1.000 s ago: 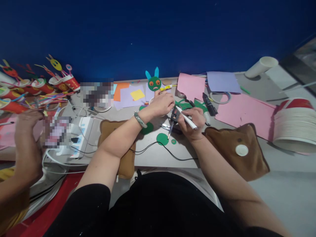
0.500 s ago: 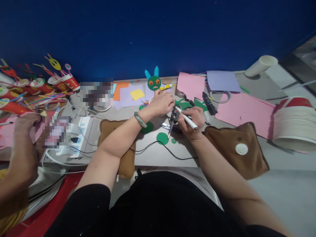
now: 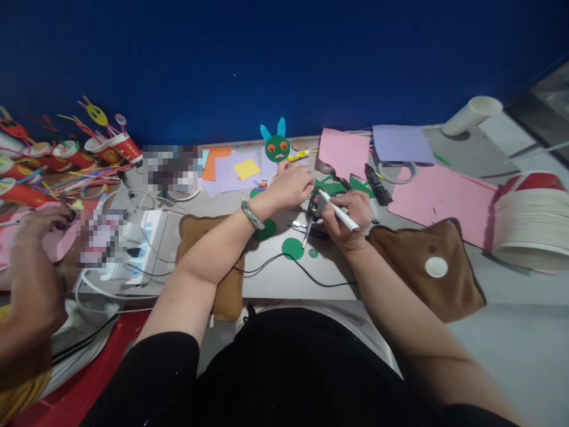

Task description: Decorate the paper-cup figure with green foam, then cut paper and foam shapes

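Note:
My right hand [image 3: 349,220] is closed around a white marker pen [image 3: 344,218], its tip end pointing up and left. My left hand [image 3: 293,187] reaches in with curled fingers just left of the pen; whatever it grips is hidden beneath it. Between my hands lies a dark tool [image 3: 316,206] with a thin rod slanting down to a green paper circle [image 3: 292,249]. Beside that circle is a small green ring [image 3: 313,253]. Scissors [image 3: 301,226] lie partly under my right hand. Behind my left hand stands a green paper face [image 3: 278,147] with blue ears.
Brown cushions [image 3: 429,273] lie by my forearms. A power strip [image 3: 146,246] and cables spread left, near another person's hand [image 3: 44,228]. Black marker [image 3: 377,185], pink paper [image 3: 444,204], a paper cup stack [image 3: 531,222] and a white cup [image 3: 473,115] are right.
My right hand and the marker pen have shifted slightly to the right. My left hand stays in nearly the same place. At far left, the other person's hand has moved a little.

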`<state>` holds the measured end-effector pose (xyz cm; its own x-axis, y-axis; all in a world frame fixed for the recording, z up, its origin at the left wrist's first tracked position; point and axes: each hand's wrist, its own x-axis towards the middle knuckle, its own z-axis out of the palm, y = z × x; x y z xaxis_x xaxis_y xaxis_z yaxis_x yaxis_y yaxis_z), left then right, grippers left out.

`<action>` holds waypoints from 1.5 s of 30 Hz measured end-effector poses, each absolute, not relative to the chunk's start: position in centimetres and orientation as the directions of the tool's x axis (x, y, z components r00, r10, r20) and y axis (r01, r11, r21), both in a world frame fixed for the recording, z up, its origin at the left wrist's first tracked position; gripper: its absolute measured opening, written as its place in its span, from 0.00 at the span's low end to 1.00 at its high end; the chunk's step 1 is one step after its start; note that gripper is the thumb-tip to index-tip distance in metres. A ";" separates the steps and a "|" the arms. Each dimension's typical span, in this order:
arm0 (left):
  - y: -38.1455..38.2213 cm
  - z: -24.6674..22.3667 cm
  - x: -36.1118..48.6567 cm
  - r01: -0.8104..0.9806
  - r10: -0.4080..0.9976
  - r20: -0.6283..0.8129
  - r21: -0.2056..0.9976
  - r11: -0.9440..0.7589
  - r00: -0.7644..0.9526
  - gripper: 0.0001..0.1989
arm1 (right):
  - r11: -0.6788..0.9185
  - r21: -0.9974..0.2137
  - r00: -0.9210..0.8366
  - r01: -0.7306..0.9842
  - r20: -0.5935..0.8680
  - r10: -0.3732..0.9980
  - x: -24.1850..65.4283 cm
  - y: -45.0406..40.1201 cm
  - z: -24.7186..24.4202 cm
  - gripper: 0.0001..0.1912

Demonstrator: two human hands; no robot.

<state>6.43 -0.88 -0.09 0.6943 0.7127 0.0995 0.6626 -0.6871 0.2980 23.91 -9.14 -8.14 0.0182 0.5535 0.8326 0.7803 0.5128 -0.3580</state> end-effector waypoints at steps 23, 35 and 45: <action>-1.1 0.1 6.4 0.666 0.711 0.093 0.283 -0.690 0.697 0.17 | 0.409 -0.366 0.036 0.836 0.779 0.625 23.9 -9.3 -8.0 0.03; -0.9 -0.2 6.4 0.659 0.706 0.104 0.286 -0.696 0.700 0.16 | 0.446 -0.423 0.048 0.789 0.766 0.642 24.2 -9.5 -8.4 0.01; -0.9 -0.3 6.3 0.641 0.693 0.121 0.295 -0.708 0.710 0.17 | 0.381 -0.384 0.061 0.841 0.768 0.638 23.7 -9.4 -8.0 0.03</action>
<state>6.30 -0.95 -0.32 0.7105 0.6932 0.1210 0.6410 -0.7085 0.2952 23.73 -9.42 -7.97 0.0612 0.6380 0.7676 0.8409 0.3814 -0.3840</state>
